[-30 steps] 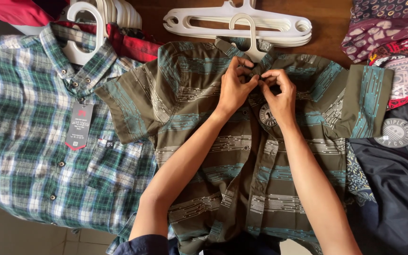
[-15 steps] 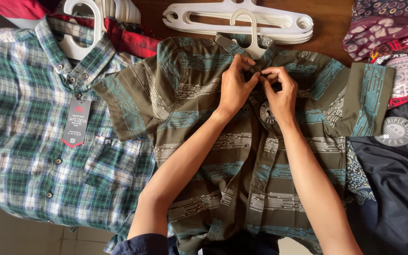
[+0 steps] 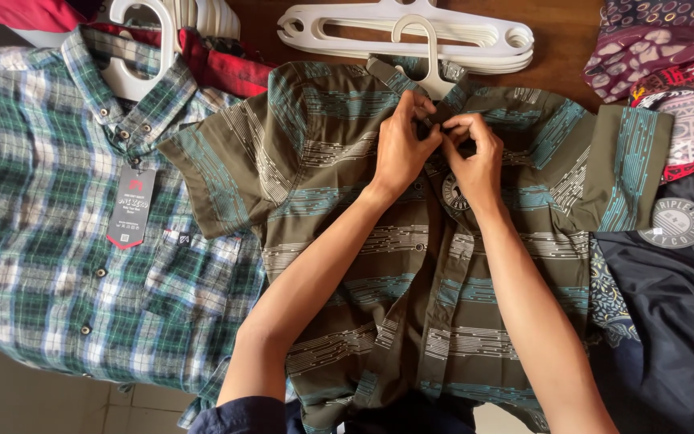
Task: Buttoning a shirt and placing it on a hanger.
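An olive short-sleeved shirt (image 3: 347,201) with teal and white striped bands lies flat on its back, on a white hanger (image 3: 423,56) whose hook shows above the collar. My left hand (image 3: 402,149) and my right hand (image 3: 473,157) meet at the top of the shirt's button placket, just below the collar. Both pinch the placket fabric with thumb and fingers. The button itself is hidden under my fingers.
A green and white plaid shirt (image 3: 50,217) with a dark hang tag (image 3: 130,207) lies to the left on another white hanger (image 3: 142,48). A stack of white hangers (image 3: 491,36) sits on the wooden surface behind. Patterned clothes (image 3: 660,48) and a dark garment (image 3: 676,321) lie right.
Both hands stay at the collar end of the placket; the fingers have shifted slightly, pinching closer together. The shirts have not moved.
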